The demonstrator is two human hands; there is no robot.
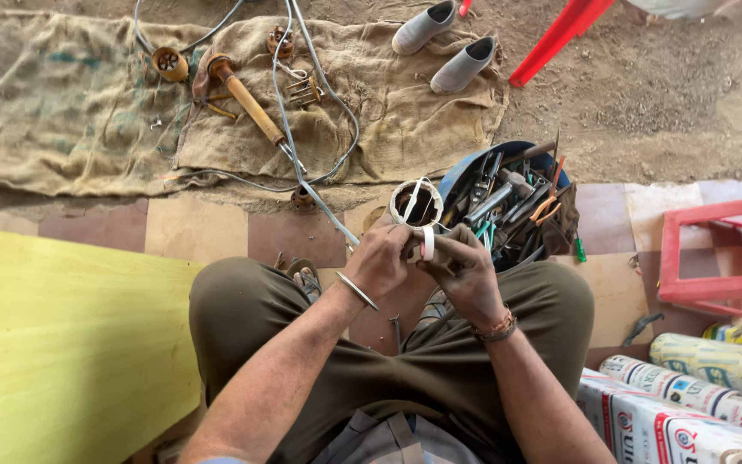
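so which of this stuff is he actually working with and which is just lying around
In hand:
- left hand and right hand, both on the round wound coil
- white tape roll, between the hands

Lying about:
- tub of hand tools
- wooden-handled tool on the burlap sack
- grey shoes
- red stool
- printed sacks

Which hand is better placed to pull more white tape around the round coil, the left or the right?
Probably the right hand: its fingers pinch the white tape roll just below the round coil. The left hand grips the coil's near side, so it seems busy steadying it.
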